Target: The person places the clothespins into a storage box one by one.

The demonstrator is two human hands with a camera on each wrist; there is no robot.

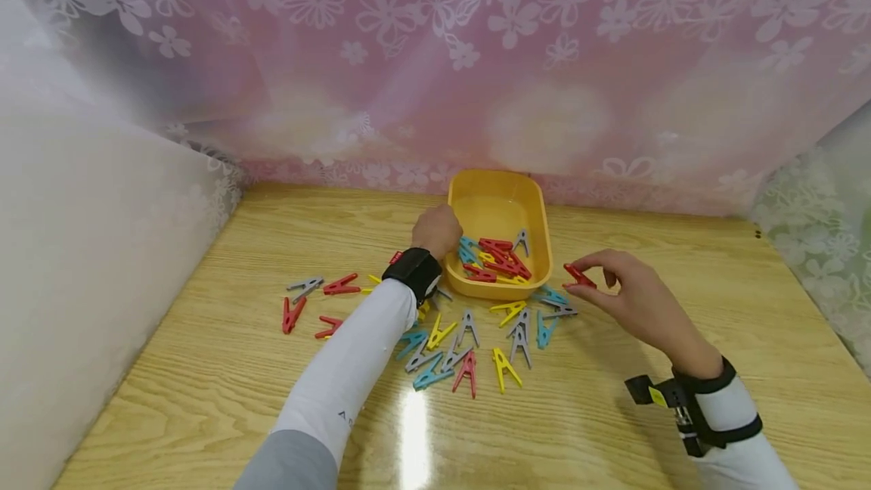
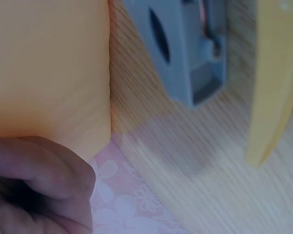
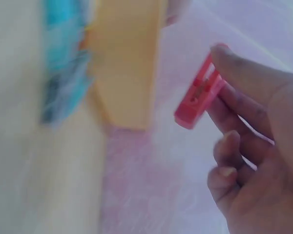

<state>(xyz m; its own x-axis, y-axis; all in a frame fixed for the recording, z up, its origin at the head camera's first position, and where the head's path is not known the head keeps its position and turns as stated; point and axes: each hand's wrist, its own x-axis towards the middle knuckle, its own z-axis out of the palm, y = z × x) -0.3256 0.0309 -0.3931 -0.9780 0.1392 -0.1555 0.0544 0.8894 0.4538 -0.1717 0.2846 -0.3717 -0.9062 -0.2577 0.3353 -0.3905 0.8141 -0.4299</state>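
Observation:
My right hand (image 1: 629, 297) pinches a red clothespin (image 1: 578, 276) between thumb and fingertips, raised just off the right side of the yellow plastic bin (image 1: 500, 292). In the right wrist view the same red clothespin (image 3: 199, 92) points away from the fingers; the other fingers are curled. My left hand (image 1: 438, 231) grips the bin's left rim with curled fingers; its fingertips are hidden in the head view. Red, blue, yellow and grey clothespins (image 1: 500, 262) lie inside the bin's near half. A grey clothespin (image 2: 180, 53) shows close to the left wrist camera.
Several loose clothespins (image 1: 468, 327) are scattered on the wooden table (image 1: 238, 392) in front of the bin and left of it. A pink flowered cloth (image 1: 381, 112) hangs behind the table, and a pale wall (image 1: 102, 248) stands at the left.

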